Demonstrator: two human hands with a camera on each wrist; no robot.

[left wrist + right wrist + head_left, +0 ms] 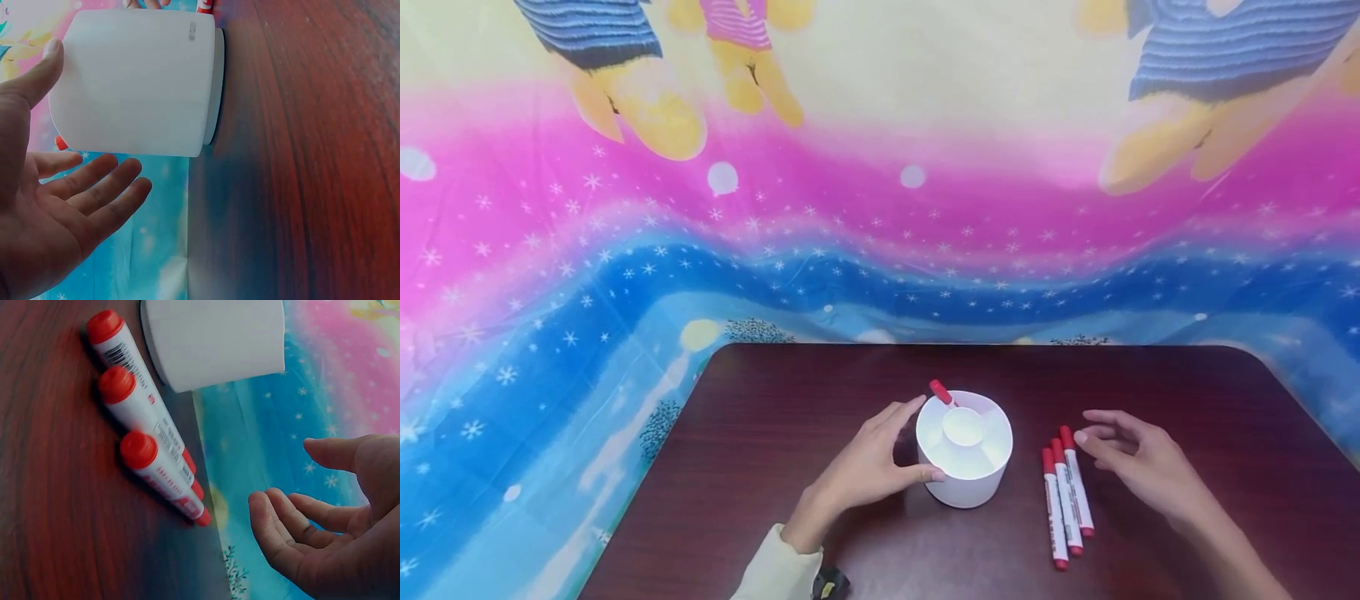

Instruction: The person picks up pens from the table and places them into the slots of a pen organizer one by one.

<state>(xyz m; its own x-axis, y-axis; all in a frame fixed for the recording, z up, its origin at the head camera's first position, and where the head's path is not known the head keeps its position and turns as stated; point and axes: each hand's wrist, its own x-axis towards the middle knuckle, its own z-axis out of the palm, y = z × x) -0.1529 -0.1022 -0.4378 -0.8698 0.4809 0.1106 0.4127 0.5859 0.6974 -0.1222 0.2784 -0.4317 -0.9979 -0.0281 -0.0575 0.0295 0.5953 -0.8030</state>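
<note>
A round white organizer (967,490) with a central cup stands upright on the table. One red-capped marker (941,392) leans in its back compartment, cap above the rim. My left hand (867,465) curves loosely around the organizer's left side, thumb at the front rim; in the left wrist view its other fingers (103,187) are apart from the white wall. To the right lie three white markers (1066,500) with red caps, side by side. My right hand (1150,467) hovers just right of their capped ends, holding nothing, its thumb and fingers apart in the right wrist view.
The dark reddish-brown wooden table (790,400) has rounded far corners. Behind it hangs a colourful cloth (850,225) printed with snowflakes and cartoon figures. A small black object (831,583) shows beside my left sleeve (781,567).
</note>
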